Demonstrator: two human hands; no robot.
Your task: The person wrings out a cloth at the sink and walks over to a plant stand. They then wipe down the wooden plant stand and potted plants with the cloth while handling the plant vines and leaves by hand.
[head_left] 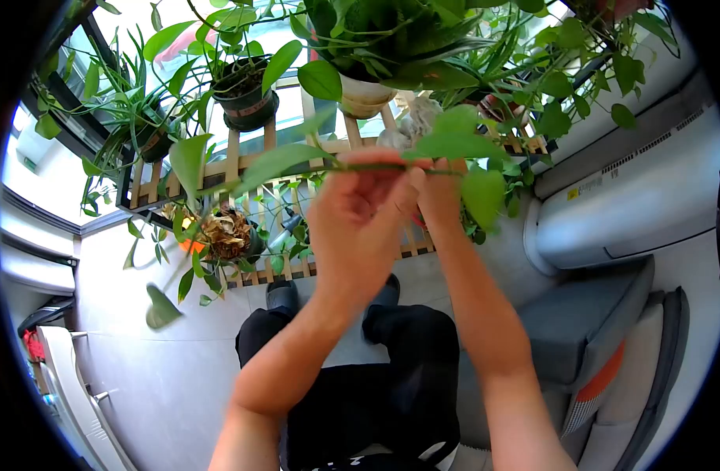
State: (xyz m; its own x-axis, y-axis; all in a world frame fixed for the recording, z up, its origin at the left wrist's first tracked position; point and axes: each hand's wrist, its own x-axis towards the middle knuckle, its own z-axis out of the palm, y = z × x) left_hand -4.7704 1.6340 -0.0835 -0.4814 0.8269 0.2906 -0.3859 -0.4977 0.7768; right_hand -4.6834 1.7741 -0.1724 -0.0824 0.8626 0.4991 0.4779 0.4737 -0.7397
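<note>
My left hand (pixel 361 208) is raised at the middle of the view, its fingers closed on a green vine stem (pixel 376 166). Just right of it, my right hand (pixel 440 184) is closed round the same stem, partly hidden by leaves. Broad leaves spread from the stem on both sides, a long one (pixel 281 163) to the left and a bright one (pixel 483 196) to the right. Behind my hands stands a wooden slatted plant rack (pixel 233 157). It bears a dark pot (pixel 250 106) and a white pot (pixel 365 97).
A lower shelf (pixel 289 272) holds a pot with dried brown leaves (pixel 228 234). Hanging foliage fills the upper right. A silver appliance (pixel 635 204) stands at the right, above grey cushions (pixel 580 314). A white radiator-like object (pixel 81 392) is at the lower left.
</note>
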